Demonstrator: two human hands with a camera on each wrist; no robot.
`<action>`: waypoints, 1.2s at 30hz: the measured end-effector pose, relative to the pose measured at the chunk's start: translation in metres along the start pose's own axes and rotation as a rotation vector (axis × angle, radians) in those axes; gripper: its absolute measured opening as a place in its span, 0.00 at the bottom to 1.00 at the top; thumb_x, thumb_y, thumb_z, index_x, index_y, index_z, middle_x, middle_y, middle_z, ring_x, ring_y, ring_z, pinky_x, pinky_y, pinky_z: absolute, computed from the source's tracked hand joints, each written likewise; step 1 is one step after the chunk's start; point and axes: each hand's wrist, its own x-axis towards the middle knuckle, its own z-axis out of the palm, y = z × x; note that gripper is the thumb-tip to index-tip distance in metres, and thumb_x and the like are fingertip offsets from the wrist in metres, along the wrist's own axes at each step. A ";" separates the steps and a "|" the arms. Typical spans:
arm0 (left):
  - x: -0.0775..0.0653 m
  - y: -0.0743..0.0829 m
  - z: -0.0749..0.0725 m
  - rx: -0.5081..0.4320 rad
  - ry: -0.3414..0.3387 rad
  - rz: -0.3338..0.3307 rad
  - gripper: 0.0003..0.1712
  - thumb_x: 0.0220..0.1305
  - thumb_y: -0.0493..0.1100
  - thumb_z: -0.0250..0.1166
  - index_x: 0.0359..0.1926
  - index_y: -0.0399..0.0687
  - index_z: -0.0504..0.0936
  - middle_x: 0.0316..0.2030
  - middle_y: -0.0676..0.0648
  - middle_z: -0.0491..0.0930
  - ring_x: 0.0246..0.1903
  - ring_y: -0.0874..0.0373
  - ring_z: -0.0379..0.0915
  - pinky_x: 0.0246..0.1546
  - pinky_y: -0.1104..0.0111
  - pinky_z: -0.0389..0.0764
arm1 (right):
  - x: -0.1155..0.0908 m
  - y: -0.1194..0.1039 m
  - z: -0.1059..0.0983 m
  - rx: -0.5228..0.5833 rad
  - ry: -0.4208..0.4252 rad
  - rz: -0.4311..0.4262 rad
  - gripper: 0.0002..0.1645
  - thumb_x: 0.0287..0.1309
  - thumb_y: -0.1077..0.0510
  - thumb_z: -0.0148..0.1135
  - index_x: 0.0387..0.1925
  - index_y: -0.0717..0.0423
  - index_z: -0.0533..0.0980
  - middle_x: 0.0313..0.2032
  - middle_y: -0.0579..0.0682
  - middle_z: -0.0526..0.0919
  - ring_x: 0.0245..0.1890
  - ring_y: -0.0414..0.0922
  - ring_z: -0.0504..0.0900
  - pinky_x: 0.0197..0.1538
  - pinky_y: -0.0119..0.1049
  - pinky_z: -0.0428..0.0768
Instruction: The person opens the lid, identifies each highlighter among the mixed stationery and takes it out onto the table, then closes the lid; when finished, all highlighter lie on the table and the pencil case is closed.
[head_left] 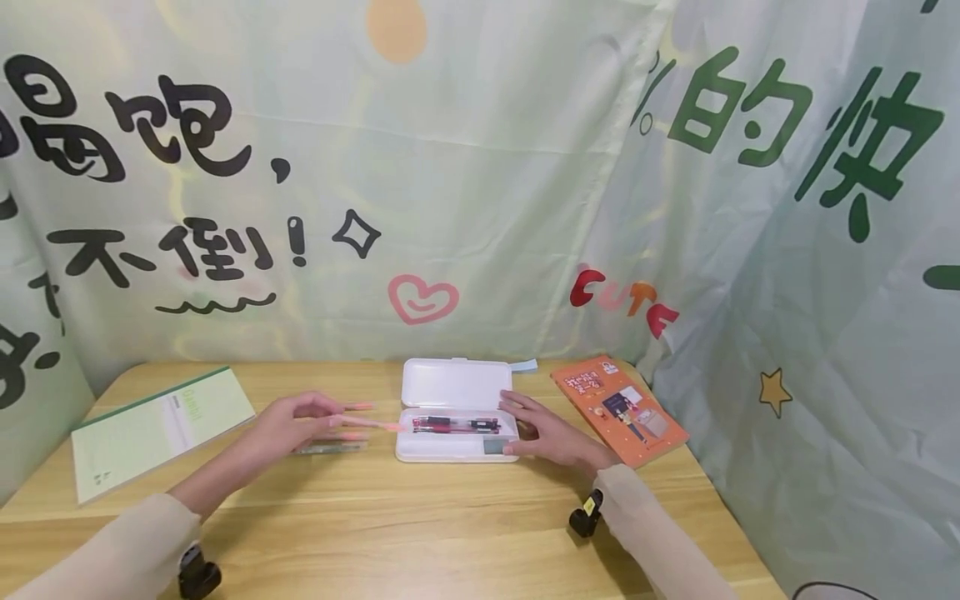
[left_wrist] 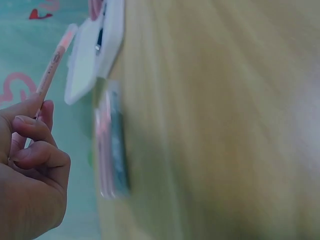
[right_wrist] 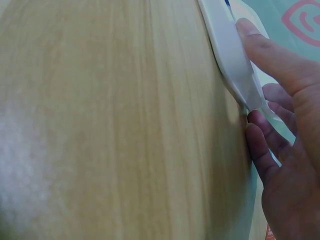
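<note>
My left hand (head_left: 292,429) pinches a slim pink pen (left_wrist: 54,65) between thumb and fingers, its far end over the left side of the white pencil case (head_left: 442,455). The case lies with its lid (head_left: 456,383) folded back. Inside are several pens (head_left: 453,425) with red and black parts, plus a small grey block (head_left: 493,447) at the near right corner. My right hand (head_left: 551,433) holds the case's right end, thumb at the near rim and fingers by the lid. Below the left hand, several pink and grey-green pens (left_wrist: 111,145) lie side by side on the table.
A pale green notepad (head_left: 165,433) lies on the left of the wooden table (head_left: 420,533). An orange booklet (head_left: 621,410) lies to the right, beyond the right hand. A light blue strap (head_left: 524,366) shows beside the lid. Printed cloth (head_left: 495,208) hangs behind the table.
</note>
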 end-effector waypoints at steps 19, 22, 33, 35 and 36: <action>-0.048 -0.050 -0.024 0.038 -0.052 -0.030 0.18 0.75 0.48 0.72 0.56 0.40 0.84 0.46 0.43 0.86 0.16 0.66 0.61 0.16 0.72 0.67 | 0.000 0.002 -0.001 -0.002 -0.006 0.013 0.50 0.74 0.45 0.70 0.86 0.53 0.58 0.88 0.55 0.48 0.87 0.64 0.48 0.82 0.68 0.57; -0.052 -0.056 -0.025 0.042 -0.058 -0.045 0.18 0.75 0.47 0.71 0.57 0.40 0.83 0.47 0.43 0.85 0.17 0.66 0.61 0.17 0.73 0.68 | 0.001 0.003 0.000 -0.006 -0.006 0.009 0.50 0.74 0.45 0.70 0.86 0.53 0.57 0.88 0.54 0.49 0.87 0.63 0.48 0.83 0.68 0.58; -0.057 -0.066 -0.021 0.164 -0.042 0.009 0.14 0.72 0.44 0.73 0.54 0.45 0.84 0.50 0.43 0.86 0.30 0.57 0.72 0.27 0.67 0.78 | 0.001 0.001 0.000 0.019 -0.002 0.023 0.50 0.74 0.45 0.71 0.86 0.51 0.58 0.89 0.52 0.48 0.88 0.61 0.47 0.83 0.67 0.57; -0.057 -0.066 -0.020 0.213 -0.024 0.040 0.13 0.72 0.44 0.74 0.53 0.47 0.84 0.50 0.45 0.87 0.34 0.54 0.78 0.33 0.60 0.85 | 0.000 0.001 0.000 0.024 -0.003 0.024 0.50 0.74 0.45 0.71 0.86 0.51 0.58 0.89 0.52 0.48 0.88 0.61 0.47 0.83 0.67 0.57; -0.057 -0.066 -0.019 0.236 -0.014 0.053 0.13 0.72 0.44 0.74 0.53 0.48 0.85 0.50 0.46 0.87 0.38 0.51 0.81 0.37 0.56 0.87 | 0.000 0.001 0.000 0.024 -0.001 0.022 0.49 0.74 0.46 0.71 0.86 0.51 0.58 0.89 0.52 0.48 0.88 0.62 0.47 0.83 0.68 0.57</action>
